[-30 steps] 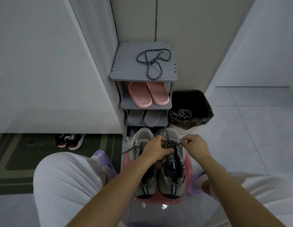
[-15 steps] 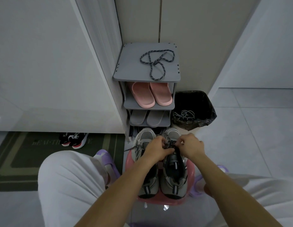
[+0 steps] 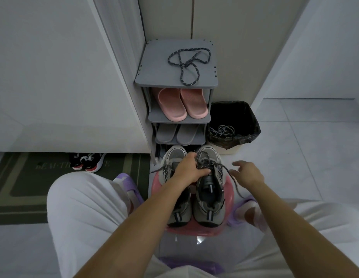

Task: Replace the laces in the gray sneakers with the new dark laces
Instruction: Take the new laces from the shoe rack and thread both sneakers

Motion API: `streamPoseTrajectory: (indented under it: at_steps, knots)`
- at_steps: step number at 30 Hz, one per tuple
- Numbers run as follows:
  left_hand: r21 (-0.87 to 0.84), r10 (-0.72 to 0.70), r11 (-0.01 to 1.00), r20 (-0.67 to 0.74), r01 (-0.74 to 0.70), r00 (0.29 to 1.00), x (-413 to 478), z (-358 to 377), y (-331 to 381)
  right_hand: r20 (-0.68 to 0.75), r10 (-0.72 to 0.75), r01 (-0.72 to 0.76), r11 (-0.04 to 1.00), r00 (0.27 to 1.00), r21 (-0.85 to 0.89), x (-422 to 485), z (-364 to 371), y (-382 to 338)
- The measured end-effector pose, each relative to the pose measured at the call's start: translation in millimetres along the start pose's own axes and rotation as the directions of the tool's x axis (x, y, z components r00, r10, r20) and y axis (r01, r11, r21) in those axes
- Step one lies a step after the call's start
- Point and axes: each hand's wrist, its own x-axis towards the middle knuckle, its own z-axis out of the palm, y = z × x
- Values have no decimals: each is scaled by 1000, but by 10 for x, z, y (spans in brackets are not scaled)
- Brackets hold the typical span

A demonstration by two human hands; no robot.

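Two gray sneakers stand side by side on a pink stool [image 3: 227, 189] between my knees. My left hand [image 3: 189, 170] lies across the left sneaker [image 3: 174, 155] and pinches the dark speckled lace [image 3: 209, 162] threaded in the right sneaker [image 3: 209, 199]. A loose end of that lace trails off the stool's right side. My right hand [image 3: 248, 173] hovers to the right of the shoe, fingers spread, holding nothing. A second dark lace [image 3: 187, 65] lies coiled on top of the gray shoe rack [image 3: 154, 77].
The rack holds pink slippers [image 3: 182, 104] and gray slippers [image 3: 177, 133]. A black-lined bin [image 3: 247, 117] with pale old laces [image 3: 222, 130] stands right of it. Black-and-red shoes [image 3: 87, 160] sit on a dark doormat [image 3: 20, 177] at left. White walls close in behind.
My right hand has let go of the lace and drawn away to the right, opening. My left hand still pinches the lace on the right sneaker.
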Motion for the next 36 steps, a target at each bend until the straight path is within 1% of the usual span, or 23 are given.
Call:
streamPoseTrajectory:
  at_steps: [2,4,9,12,16,19,22,24,27,31,34,36]
  knots:
    - [14,-1,1000,4,1,1000,-6,4,9,-14,-128,128,992,992,-4,-5,54,-192]
    - [20,0,1000,-1,0,1000,-12,8,13,-37,-196,192,977,980,-94,-12,103,-338]
    - [19,-13,1000,10,13,1000,-9,1,6,-88,-251,214,928,964,-306,-60,118,-323]
    - [25,-9,1000,21,8,1000,1,-1,-1,-104,-196,159,943,975,-292,-60,64,-140]
    - [28,-20,999,27,20,999,15,2,-25,-120,-48,14,962,992,-274,-73,-65,170]
    - [26,-27,999,40,26,999,20,5,-22,-140,46,-77,970,989,-229,-83,-164,353]
    - [27,-36,999,41,35,999,14,-8,-6,-178,98,-131,973,979,-187,-90,-244,452]
    - [53,-33,998,38,31,999,0,-18,-4,-197,96,-132,976,976,-174,-101,-268,463]
    - [103,-14,995,26,12,1000,-3,-18,-2,-198,56,-92,980,979,-177,-115,-269,444]
    - [248,67,967,-41,-55,997,-20,-132,27,-102,44,-66,973,994,-219,-137,-311,482]
    - [326,55,945,-71,-29,996,-39,-270,-74,-61,68,-80,969,996,-232,-154,-372,557]
    - [426,29,905,-89,11,996,-51,-322,-171,-52,62,-71,981,997,-181,-167,-422,582]
